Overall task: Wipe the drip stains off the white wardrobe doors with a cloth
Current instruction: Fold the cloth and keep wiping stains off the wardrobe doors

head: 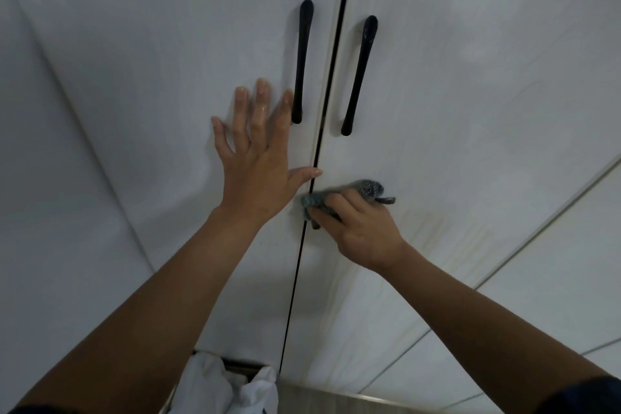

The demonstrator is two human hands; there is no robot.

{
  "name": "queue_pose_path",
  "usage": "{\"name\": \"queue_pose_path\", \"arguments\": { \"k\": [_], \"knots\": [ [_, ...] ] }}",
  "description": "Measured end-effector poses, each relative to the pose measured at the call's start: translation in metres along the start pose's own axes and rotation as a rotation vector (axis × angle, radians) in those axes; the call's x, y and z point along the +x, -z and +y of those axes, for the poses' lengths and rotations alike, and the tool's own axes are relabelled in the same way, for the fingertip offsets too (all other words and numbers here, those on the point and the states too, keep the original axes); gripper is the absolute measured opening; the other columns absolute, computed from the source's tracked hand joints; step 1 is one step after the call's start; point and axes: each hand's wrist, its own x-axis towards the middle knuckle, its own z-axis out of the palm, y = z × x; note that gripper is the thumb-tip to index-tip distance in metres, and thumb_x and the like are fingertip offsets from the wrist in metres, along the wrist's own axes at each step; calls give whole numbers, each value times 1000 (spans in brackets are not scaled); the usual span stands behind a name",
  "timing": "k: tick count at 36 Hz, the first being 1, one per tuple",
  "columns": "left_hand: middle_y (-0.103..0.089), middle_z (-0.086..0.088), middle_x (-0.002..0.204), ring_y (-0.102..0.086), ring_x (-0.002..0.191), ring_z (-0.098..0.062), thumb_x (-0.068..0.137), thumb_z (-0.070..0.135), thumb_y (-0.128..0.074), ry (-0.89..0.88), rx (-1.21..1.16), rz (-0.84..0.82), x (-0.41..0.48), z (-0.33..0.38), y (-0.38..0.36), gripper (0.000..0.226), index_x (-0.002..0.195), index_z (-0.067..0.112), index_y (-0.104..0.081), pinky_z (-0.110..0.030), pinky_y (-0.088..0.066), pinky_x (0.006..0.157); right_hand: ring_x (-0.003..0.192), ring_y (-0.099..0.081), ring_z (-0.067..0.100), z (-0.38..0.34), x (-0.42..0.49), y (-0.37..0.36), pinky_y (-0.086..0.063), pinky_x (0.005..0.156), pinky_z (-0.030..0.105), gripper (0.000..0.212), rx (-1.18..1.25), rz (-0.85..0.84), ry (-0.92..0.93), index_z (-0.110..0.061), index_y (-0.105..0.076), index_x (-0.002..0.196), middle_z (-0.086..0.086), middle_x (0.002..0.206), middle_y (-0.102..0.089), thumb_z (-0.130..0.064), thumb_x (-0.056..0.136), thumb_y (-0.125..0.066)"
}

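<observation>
Two bare hands at the seam of a white wardrobe, one wiping, one braced.

Nearest, a crumpled white fabric (232, 383) lies at the bottom edge. Above it, the right hand (359, 228) is closed around a bunched grey-blue cloth (339, 198), pressing it on the right white wardrobe door (470, 111) beside the dark gap, near faint yellowish drip stains (447, 239). The left hand (258, 158) lies flat, fingers spread, on the left white wardrobe door (151, 77). Farther up hang two slim black handles (302, 60).

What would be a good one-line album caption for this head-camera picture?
Left hand braced flat on the left door, right hand rubs a grey cloth by the gap.
</observation>
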Motion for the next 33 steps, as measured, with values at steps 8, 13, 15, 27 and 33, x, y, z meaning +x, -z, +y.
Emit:
{"name": "queue_pose_path", "arguments": {
  "k": [8, 13, 15, 27, 33],
  "knots": [
    [8, -16, 169, 8, 155, -43, 72, 75, -75, 15, -8, -41, 0, 2, 2, 135, 162, 22, 10, -75, 1, 117, 79, -56, 26, 7, -16, -3, -42, 53, 35, 23, -3, -27, 7, -10, -75, 110, 9, 94, -67, -11, 102, -54],
    [8, -16, 170, 8, 156, -42, 69, 73, -78, 27, -2, -48, 0, 5, 5, 137, 162, 22, 9, -75, 0, 118, 79, -55, 26, 13, -33, -6, -41, 53, 36, 17, 37, -148, 115, -8, -74, 110, 8, 92, -64, -11, 99, -61],
    [8, -17, 170, 8, 156, -41, 69, 72, -79, 30, -2, -47, 0, 6, 5, 138, 163, 22, 8, -74, 1, 118, 80, -53, 25, 17, -24, 3, -40, 53, 33, 18, 27, -126, 94, -9, -74, 109, 8, 91, -64, -10, 99, -60],
    [8, -16, 171, 9, 157, -39, 65, 71, -83, 75, -12, -68, -4, 8, 7, 144, 163, 26, 12, -67, 4, 120, 82, -51, 24, 23, -53, 12, -46, 56, 34, 30, -26, 32, -123, -16, -79, 104, 5, 97, -62, -2, 94, -55],
    [6, -19, 171, 6, 157, -39, 69, 77, -74, 225, -35, -82, -36, 15, -14, 136, 164, 21, 7, -73, -6, 118, 86, -52, 26, 41, -33, 40, -48, 60, 33, 28, -60, 91, -205, -17, -80, 105, 10, 92, -68, -5, 97, -56]
  ]
}}
